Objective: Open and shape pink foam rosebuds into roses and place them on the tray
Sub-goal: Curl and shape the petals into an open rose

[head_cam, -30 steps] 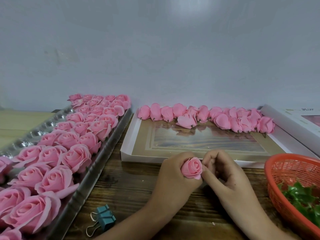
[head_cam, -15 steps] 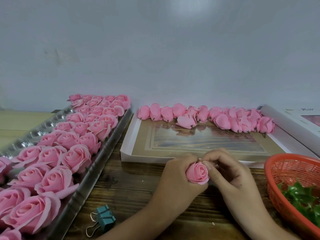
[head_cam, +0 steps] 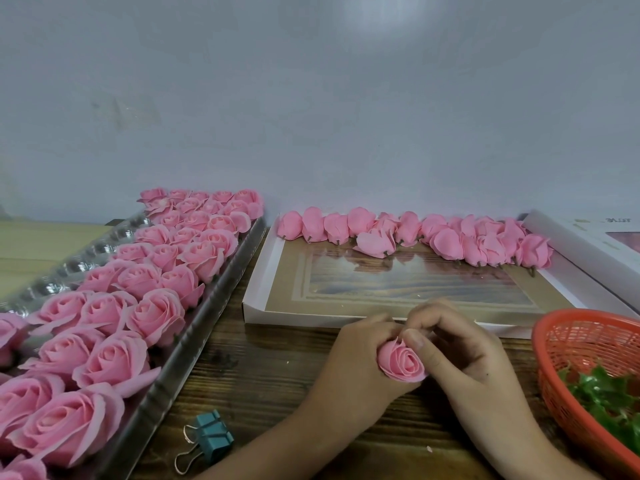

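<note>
Near the front edge of the wooden worktop, both hands meet around a single pink foam rosebud. The left hand wraps its fingers around the base and side of the bud, gripping it from below, with the spiral centre facing the camera. The right hand is curled beside it, thumb pressed on the upper outer petal and the fingers bent over the top, so both hands are closed on the same flower. Left of them, a long silver tray runs away toward the wall, filled with rows of opened roses. Beyond the hands lies a shallow white box lid, and along its far edge a row of closed buds rests on their sides. A red mesh basket holding green leaves sits at the right edge, just beside the right wrist. A teal binder clip lies on the wood near the tray's corner.
</note>
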